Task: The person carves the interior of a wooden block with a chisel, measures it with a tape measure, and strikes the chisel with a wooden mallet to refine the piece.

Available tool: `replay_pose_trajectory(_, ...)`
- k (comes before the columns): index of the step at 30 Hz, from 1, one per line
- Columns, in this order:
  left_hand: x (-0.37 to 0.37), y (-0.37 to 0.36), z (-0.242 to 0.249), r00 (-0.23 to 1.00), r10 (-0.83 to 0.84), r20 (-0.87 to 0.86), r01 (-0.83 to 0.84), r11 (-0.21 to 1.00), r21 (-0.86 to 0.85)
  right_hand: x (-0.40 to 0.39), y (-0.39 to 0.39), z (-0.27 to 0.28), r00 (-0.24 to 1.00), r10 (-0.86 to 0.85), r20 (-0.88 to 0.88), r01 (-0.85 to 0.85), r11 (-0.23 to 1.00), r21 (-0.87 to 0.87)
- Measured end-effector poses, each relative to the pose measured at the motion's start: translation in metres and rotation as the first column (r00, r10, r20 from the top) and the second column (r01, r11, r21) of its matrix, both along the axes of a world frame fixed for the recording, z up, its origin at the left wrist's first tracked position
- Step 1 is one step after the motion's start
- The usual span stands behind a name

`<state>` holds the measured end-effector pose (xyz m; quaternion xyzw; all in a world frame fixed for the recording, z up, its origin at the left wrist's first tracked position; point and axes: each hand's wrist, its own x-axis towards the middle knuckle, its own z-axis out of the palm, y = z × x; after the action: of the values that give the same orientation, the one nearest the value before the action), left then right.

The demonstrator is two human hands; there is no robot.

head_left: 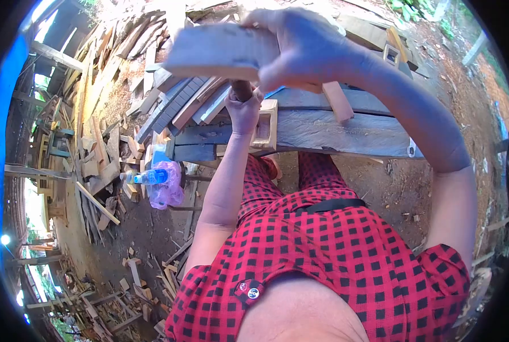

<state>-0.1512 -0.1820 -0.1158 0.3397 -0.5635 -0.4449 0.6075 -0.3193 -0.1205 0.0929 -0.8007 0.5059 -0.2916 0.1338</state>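
My right hand [303, 51] is wrapped around the right end of a thick wooden block [220, 50], raised high and close to the camera. Below the block, my left hand [244, 111] is closed around a brown wooden handle [242, 90]; its upper end is hidden behind the block, so I cannot tell whether the two are joined. Beside my left wrist, a small wooden piece with a rectangular opening [272, 128] lies on the heavy timber bench [334, 130]. A reddish wood block [338, 102] rests farther right on the bench.
Several cut boards [180, 105] are stacked at the bench's left end. Left of the bench are a plastic bottle [151, 176] and a pink plastic bag [173, 194]. Wood scraps [103, 165] litter the ground at left. Another hollowed wooden piece [390, 55] stands at far right.
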Motion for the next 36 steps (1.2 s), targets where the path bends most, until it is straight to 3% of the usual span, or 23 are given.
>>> replay_pose_trajectory(2,0.003,0.001,0.000,0.999,-0.028,-0.030,0.029,0.999,0.023,-0.002,0.000,0.005,0.915,0.055,0.399,-0.134,0.976,0.173)
replay_pose_trajectory(3,0.005,0.000,-0.001,0.996,-0.055,-0.071,0.056,0.998,0.022,0.000,-0.004,-0.002,0.907,0.118,0.404,-0.094,0.992,-0.078)
replay_pose_trajectory(6,0.004,0.003,0.001,0.991,-0.042,-0.125,0.036,0.998,-0.043,0.007,0.002,-0.027,0.963,0.113,0.245,-0.088,0.990,-0.109)
replay_pose_trajectory(7,0.002,0.003,0.002,0.989,-0.010,-0.145,-0.005,0.995,-0.103,0.003,0.002,-0.028,0.997,0.056,-0.059,-0.052,0.996,0.066)
replay_pose_trajectory(8,0.003,0.003,0.003,0.990,-0.014,-0.141,0.000,0.995,-0.104,0.002,0.000,-0.023,0.997,0.052,-0.055,-0.048,0.997,0.065)
replay_pose_trajectory(10,0.005,0.003,0.003,0.991,-0.036,-0.126,0.044,0.997,0.064,-0.001,-0.009,-0.009,0.999,0.020,-0.030,-0.015,0.986,0.166)
replay_pose_trajectory(12,0.007,0.000,0.001,0.998,-0.043,-0.050,0.047,0.996,0.075,0.002,-0.004,-0.005,0.953,0.038,0.299,-0.094,0.980,0.174)
replay_pose_trajectory(14,0.008,-0.002,0.000,0.995,-0.058,-0.078,0.059,0.998,0.015,0.005,-0.010,-0.014,0.850,0.165,0.501,-0.105,0.984,-0.147)
replay_pose_trajectory(15,0.009,-0.003,-0.002,0.995,-0.052,-0.080,0.053,0.999,0.012,0.007,-0.008,-0.018,0.850,0.172,0.499,-0.111,0.983,-0.149)
replay_pose_trajectory(17,0.007,-0.003,-0.004,0.981,-0.076,-0.180,0.074,0.997,-0.014,0.006,0.001,-0.031,0.985,0.089,0.146,-0.093,0.995,0.023)
replay_pose_trajectory(18,0.007,-0.003,-0.003,0.981,-0.079,-0.179,0.077,0.997,-0.018,0.009,-0.001,-0.037,0.994,0.100,0.042,-0.102,0.994,0.050)
replay_pose_trajectory(20,0.009,0.000,-0.002,0.993,-0.072,-0.098,0.074,0.997,0.025,0.003,-0.006,-0.026,0.997,0.072,0.012,-0.073,0.995,0.074)
replay_pose_trajectory(22,0.007,0.000,-0.001,0.991,-0.041,-0.131,0.047,0.998,0.044,0.003,-0.006,-0.024,0.971,0.114,0.208,-0.092,0.989,-0.112)
replay_pose_trajectory(23,0.009,0.001,0.002,0.995,-0.055,-0.084,0.059,0.997,0.045,0.004,0.003,-0.013,0.906,0.144,0.399,-0.153,0.988,-0.009)
replay_pose_trajectory(24,0.010,0.002,0.005,0.997,-0.069,-0.035,0.070,0.997,0.045,0.006,0.003,-0.017,0.905,0.146,0.399,-0.157,0.988,-0.006)
replay_pose_trajectory(26,0.005,0.009,0.006,0.994,-0.038,-0.100,0.044,0.997,0.059,0.010,0.002,-0.032,0.923,0.101,0.370,-0.068,0.993,-0.101)
replay_pose_trajectory(27,0.003,0.011,0.005,0.985,-0.017,-0.171,0.021,1.000,0.021,0.009,0.001,-0.039,0.985,0.099,0.144,-0.074,0.983,-0.169)
replay_pose_trajectory(28,0.001,0.012,0.004,0.970,0.000,-0.243,-0.004,1.000,-0.016,0.004,-0.001,-0.042,0.988,0.066,-0.139,-0.073,0.996,-0.041)
replay_pose_trajectory(30,0.000,0.006,0.003,0.977,0.010,-0.213,-0.022,0.998,-0.057,-0.001,-0.001,-0.028,0.998,0.049,0.036,-0.057,0.957,0.283)
replay_pose_trajectory(31,0.004,0.004,0.002,0.982,-0.032,-0.186,0.031,0.999,-0.010,-0.002,-0.001,-0.027,0.998,0.049,0.036,-0.057,0.957,0.285)
replay_pose_trajectory(33,0.011,0.000,-0.001,0.988,-0.112,-0.102,0.115,0.993,0.025,-0.003,0.003,-0.029,0.952,0.080,0.295,-0.068,0.996,-0.049)
replay_pose_trajectory(34,0.011,0.000,-0.004,0.989,-0.109,-0.102,0.112,0.993,0.027,-0.002,0.005,-0.033,0.952,0.082,0.295,-0.071,0.996,-0.047)
replay_pose_trajectory(36,0.009,-0.001,-0.003,0.990,-0.067,-0.127,0.074,0.996,0.050,0.002,0.006,-0.052,0.841,0.097,0.532,-0.132,0.991,0.027)
